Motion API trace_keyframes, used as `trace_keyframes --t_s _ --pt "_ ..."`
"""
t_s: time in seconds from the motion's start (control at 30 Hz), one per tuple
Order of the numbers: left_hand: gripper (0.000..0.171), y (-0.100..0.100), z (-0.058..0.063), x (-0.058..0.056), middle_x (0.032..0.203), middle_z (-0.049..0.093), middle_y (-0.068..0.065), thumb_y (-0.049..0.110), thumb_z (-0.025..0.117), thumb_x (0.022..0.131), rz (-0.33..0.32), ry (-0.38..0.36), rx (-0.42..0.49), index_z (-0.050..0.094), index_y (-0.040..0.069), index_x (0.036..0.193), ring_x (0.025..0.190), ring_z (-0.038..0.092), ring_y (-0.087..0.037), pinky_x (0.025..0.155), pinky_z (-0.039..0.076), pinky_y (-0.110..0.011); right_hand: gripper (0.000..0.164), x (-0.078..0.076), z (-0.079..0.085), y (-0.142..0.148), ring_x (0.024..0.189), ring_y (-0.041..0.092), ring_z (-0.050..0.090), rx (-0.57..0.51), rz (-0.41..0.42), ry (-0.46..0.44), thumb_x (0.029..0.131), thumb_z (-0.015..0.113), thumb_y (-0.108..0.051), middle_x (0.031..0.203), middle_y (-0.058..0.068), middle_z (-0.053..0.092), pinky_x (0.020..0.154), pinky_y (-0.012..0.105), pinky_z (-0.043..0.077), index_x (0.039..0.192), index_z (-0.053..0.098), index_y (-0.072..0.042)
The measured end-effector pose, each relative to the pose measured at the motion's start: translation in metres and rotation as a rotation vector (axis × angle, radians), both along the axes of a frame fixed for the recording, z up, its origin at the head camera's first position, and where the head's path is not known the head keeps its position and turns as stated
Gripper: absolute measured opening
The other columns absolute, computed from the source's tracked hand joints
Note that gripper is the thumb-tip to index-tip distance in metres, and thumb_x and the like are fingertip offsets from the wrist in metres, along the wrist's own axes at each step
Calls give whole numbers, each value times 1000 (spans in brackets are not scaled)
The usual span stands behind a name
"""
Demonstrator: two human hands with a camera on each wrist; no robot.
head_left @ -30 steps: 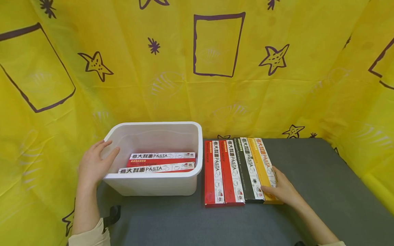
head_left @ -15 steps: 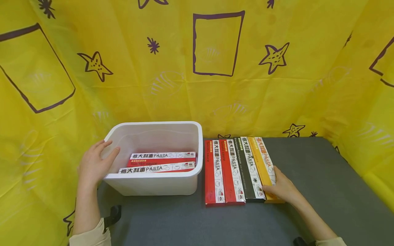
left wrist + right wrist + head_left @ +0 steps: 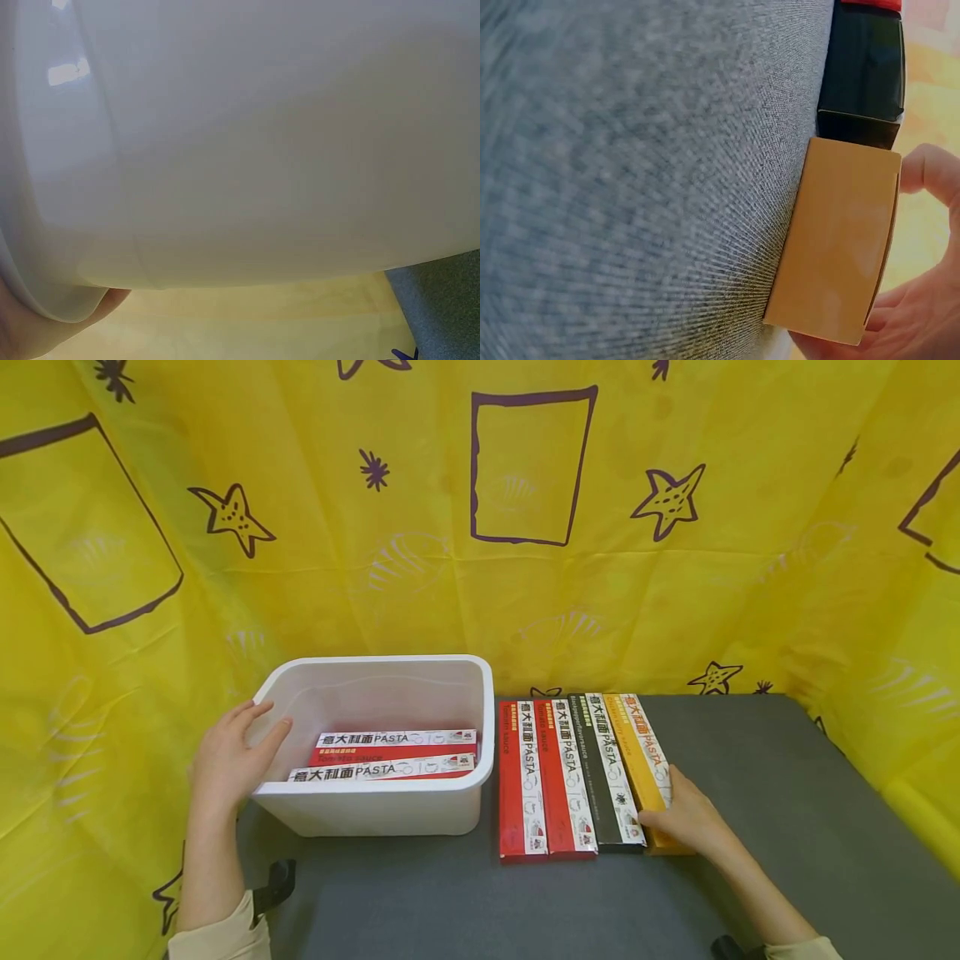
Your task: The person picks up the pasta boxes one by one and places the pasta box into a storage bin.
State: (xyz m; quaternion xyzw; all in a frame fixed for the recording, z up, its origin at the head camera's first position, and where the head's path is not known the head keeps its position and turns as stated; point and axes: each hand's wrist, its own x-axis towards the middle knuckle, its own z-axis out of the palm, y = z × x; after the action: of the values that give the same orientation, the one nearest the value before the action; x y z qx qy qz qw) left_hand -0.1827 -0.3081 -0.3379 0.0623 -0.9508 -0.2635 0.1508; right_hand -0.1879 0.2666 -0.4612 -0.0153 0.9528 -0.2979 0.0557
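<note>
A white plastic bin (image 3: 390,814) stands on the left, with two red pasta boxes (image 3: 397,752) lying inside it. My left hand (image 3: 232,756) rests on the bin's left rim, fingers against the outer side and thumb stretched over the opening. In the left wrist view, the bin wall (image 3: 262,150) covers most of the hand. To the right of the bin, two red pasta boxes (image 3: 546,802), a black one (image 3: 600,785) and a yellow one (image 3: 636,752) lie side by side. My right hand (image 3: 690,814) grips the yellow box's near end (image 3: 836,240) between thumb and fingers.
Everything stands on a dark grey tabletop (image 3: 450,902). A yellow patterned curtain (image 3: 420,568) hangs behind it and along both sides. The bin stands just left of the row of boxes, a narrow gap between them.
Very little differs. The right hand, still on the yellow box, sits slightly farther right. The left hand and the bin have stayed in place.
</note>
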Motion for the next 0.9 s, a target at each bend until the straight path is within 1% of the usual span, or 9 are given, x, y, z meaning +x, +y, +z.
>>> trace_keyframes --t_s 0.03,0.1,0.2,0.33,0.43,0.53,0.67,0.77,0.9 --pt "65 0 0 0 146 36 -31 48 47 98 0 -1 0 47 0 142 129 30 -57 98 23 -75 112 -1 -1 0 123 54 40 4 -2 -1 75 76 -40 141 45 28 99 63 37 143 12 22" --pt "65 0 1 0 146 36 -31 48 47 98 0 0 0 47 0 142 129 30 -57 98 23 -75 113 -1 -3 1 120 53 43 16 4 16 74 78 -39 139 45 31 97 62 38 143 13 23" --pt "65 0 1 0 146 36 -31 48 47 98 3 -1 0 47 0 142 129 30 -57 98 23 -75 112 -2 -8 3 109 48 49 26 30 73 69 80 -33 130 44 40 90 58 43 140 15 24" --pt "66 0 2 0 146 36 -31 49 47 98 6 -6 4 46 0 142 129 30 -57 98 23 -75 110 -1 -13 6 93 40 54 20 65 155 61 83 -26 113 37 51 79 51 46 137 20 20" --pt "66 0 3 0 147 36 -31 49 47 98 8 -12 4 46 0 143 130 30 -57 98 23 -75 112 -1 -15 8 91 37 53 4 78 166 59 85 -25 111 34 51 76 49 45 138 19 18" --pt "66 0 3 0 147 35 -30 50 46 98 11 -18 3 45 1 143 130 29 -57 98 22 -75 116 0 -15 10 96 40 52 -2 88 156 61 85 -26 119 39 47 80 52 45 140 15 20" --pt "67 0 1 0 148 35 -30 51 46 98 12 -24 7 45 2 144 130 29 -57 97 22 -76 115 1 -15 11 102 45 51 7 79 134 64 84 -27 126 44 42 84 56 45 141 13 22" --pt "67 0 1 0 147 36 -30 50 46 98 11 -21 4 46 2 143 129 30 -57 97 22 -76 114 1 -14 14 104 46 51 28 57 119 66 83 -29 127 44 41 84 57 45 142 14 21" --pt "66 -1 0 0 147 37 -30 50 46 98 13 -13 -8 47 2 143 129 31 -57 97 24 -75 108 1 -10 17 103 44 53 43 22 118 67 80 -29 130 41 43 81 57 46 144 19 18"
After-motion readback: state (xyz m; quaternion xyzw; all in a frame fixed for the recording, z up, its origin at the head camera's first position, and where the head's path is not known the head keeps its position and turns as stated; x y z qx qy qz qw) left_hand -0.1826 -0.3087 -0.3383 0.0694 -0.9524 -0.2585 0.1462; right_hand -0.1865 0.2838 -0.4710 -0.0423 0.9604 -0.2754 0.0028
